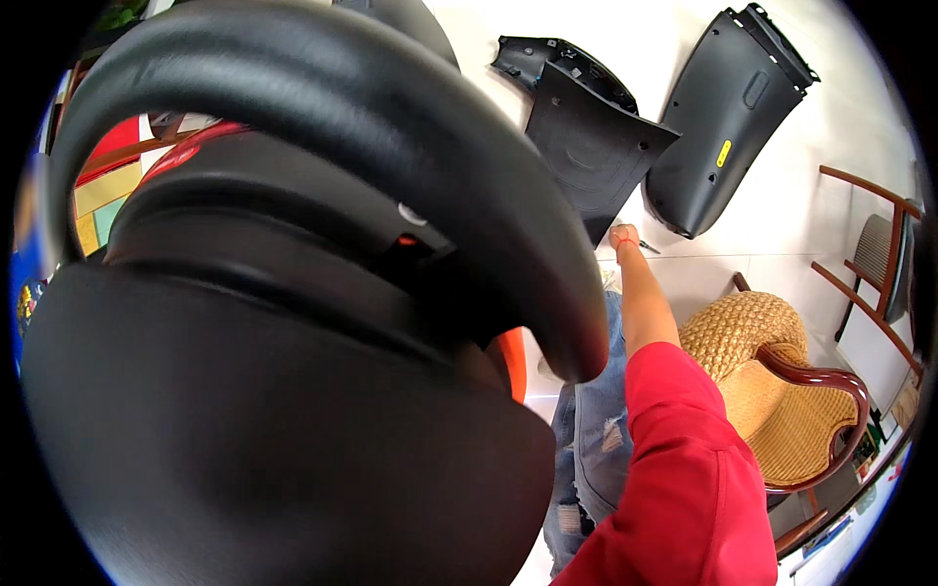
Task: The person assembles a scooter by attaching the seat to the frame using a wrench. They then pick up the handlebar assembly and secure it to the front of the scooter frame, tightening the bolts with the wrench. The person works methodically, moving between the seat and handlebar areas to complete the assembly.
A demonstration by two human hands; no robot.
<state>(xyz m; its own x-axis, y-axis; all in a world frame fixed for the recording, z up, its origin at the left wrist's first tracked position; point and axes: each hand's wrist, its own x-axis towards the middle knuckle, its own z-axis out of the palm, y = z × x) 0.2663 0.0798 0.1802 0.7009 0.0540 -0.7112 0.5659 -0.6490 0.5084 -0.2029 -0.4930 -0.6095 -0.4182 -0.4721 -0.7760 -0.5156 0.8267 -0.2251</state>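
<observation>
My right hand reaches far down to the white floor, its arm in a red sleeve. It is at a small dark tool lying beside a flat black plastic panel; whether the fingers grip the tool is too small to tell. My left hand is out of sight. A scooter's black seat and its thick black grab rail fill the left and middle of the view, close to the camera.
Two more black body panels lie on the floor: a long curved one and a smaller one. A wicker chair stands at my right, a wooden-framed chair behind it. My jeans show below.
</observation>
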